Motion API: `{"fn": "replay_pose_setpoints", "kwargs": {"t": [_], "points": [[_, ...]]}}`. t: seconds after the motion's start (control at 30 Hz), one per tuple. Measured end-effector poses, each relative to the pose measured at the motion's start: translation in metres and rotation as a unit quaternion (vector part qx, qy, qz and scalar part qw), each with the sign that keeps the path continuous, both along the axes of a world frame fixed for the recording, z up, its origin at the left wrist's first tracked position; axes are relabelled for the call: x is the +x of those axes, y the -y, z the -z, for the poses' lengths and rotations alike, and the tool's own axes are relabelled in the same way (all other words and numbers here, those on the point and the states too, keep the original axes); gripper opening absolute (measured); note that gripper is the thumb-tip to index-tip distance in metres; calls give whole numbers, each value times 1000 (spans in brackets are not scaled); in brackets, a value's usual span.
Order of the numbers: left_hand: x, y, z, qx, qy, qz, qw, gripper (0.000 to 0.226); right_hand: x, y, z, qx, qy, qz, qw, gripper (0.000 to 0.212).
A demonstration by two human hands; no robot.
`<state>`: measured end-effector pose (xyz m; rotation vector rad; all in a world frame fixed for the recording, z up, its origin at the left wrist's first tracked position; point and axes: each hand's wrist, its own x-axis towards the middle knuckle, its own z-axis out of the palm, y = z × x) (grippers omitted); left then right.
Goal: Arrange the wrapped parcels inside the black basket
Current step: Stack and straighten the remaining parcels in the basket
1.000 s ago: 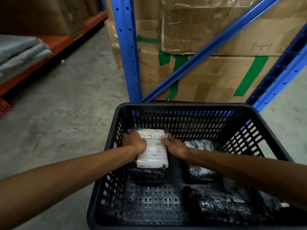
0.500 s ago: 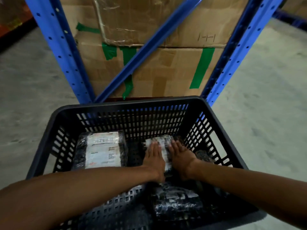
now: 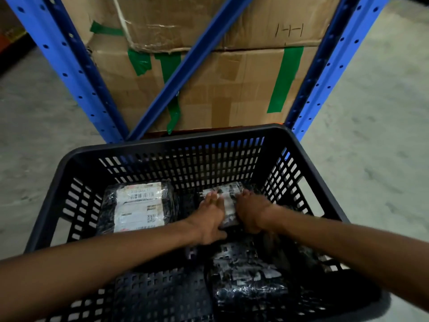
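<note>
The black basket (image 3: 176, 141) stands on the floor in front of me, its walls slotted. A wrapped parcel with a white label (image 3: 138, 208) lies flat in its far-left corner. Both hands press on a second labelled parcel (image 3: 228, 197) in the far-right part: my left hand (image 3: 210, 217) lies flat on its left side, my right hand (image 3: 251, 211) grips its right edge. A dark wrapped parcel (image 3: 248, 280) lies in the near-right part, under my right forearm. More dark wrapping shows at the right wall, partly hidden.
Blue rack uprights (image 3: 67, 66) and a diagonal brace (image 3: 192, 63) stand just behind the basket, with stacked cardboard boxes (image 3: 232, 89) taped in green behind them. Grey concrete floor (image 3: 371, 112) lies on both sides. The basket's near-left floor (image 3: 160, 296) is bare.
One second ago both hands held the white-labelled parcel at the far left. They let it go there and moved right onto the second parcel, where they stay.
</note>
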<state>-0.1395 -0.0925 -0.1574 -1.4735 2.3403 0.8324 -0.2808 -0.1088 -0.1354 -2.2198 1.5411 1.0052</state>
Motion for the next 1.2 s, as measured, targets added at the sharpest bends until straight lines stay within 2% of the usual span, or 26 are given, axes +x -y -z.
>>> {"fn": "replay_pose_setpoints", "kwargs": {"t": [0.07,0.1,0.17,0.23,0.3,0.33,0.37,0.4,0.43,0.47,0.53,0.67,0.77,0.83,0.97,1.03,1.13,1.2], "points": [[12,10,-28,-8,-115,-78,990,54,-7,20,-51,18,82,17,996,48],[20,12,-44,-18,-161,-117,980,35,-12,29,-77,41,116,31,992,44],[35,15,-69,-18,-238,-201,950,24,-25,37,-115,69,205,95,972,44],[53,12,-89,36,-353,-299,886,20,-33,32,-132,51,327,205,921,54],[58,12,-99,125,-449,-398,790,28,-41,28,-126,45,446,353,821,74],[59,12,-101,161,-471,-439,748,36,-43,26,-118,67,493,435,750,84],[59,12,-101,185,-474,-468,722,41,-41,22,-110,102,527,506,675,88],[58,12,-99,201,-471,-498,700,44,-38,17,-104,136,548,552,613,82],[57,13,-98,217,-466,-522,681,47,-34,11,-102,160,559,573,577,69],[54,15,-97,239,-457,-539,667,51,-30,8,-98,176,566,575,565,58],[45,17,-93,290,-430,-546,658,52,-23,3,-91,183,546,573,583,43],[19,5,-87,338,-347,-515,707,19,-18,4,-57,161,486,607,607,34],[7,1,-62,333,-293,-511,736,31,-17,3,-32,152,447,611,636,32],[1,10,-40,299,-262,-517,758,40,-16,5,-16,151,449,616,629,29],[-4,26,-7,235,-227,-526,785,44,-13,10,13,142,467,614,620,33],[-1,30,8,193,-181,-515,816,52,-8,13,28,125,439,586,670,40],[2,33,29,153,-107,-490,852,53,-5,19,47,108,352,508,779,61],[0,32,27,146,-80,-464,870,53,-3,27,43,111,315,465,820,61]]}}
